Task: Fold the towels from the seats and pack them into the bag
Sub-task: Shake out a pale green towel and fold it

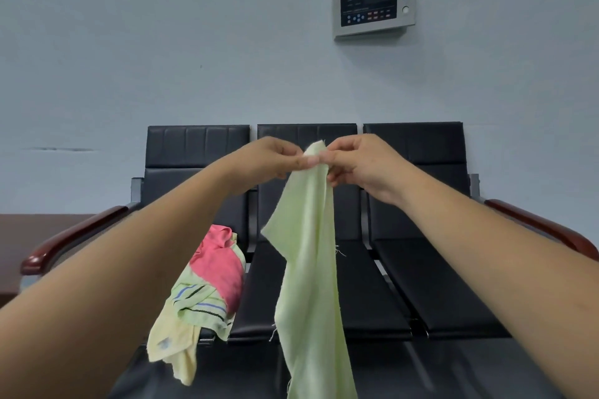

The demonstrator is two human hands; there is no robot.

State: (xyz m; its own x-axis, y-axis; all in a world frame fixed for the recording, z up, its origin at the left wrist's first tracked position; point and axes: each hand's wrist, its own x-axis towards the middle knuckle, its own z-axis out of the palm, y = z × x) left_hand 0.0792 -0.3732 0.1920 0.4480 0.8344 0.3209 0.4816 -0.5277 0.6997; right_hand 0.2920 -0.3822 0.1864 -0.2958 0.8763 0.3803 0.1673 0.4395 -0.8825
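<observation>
A pale green towel [311,269] hangs down in front of the middle seat, its lower end running out of the frame. My left hand [272,162] and my right hand [359,162] meet at its top corner and both pinch it there, at backrest height. On the left seat lies a heap of towels: a pink one [220,266], a green striped one [201,304] and a pale yellow one [171,340] that droops over the seat's front edge. No bag is in view.
A row of three black seats [431,285] stands against a pale wall, with dark red armrests [74,236] at both ends. A control panel [374,1] hangs on the wall above. A brown surface [32,230] lies at the far left.
</observation>
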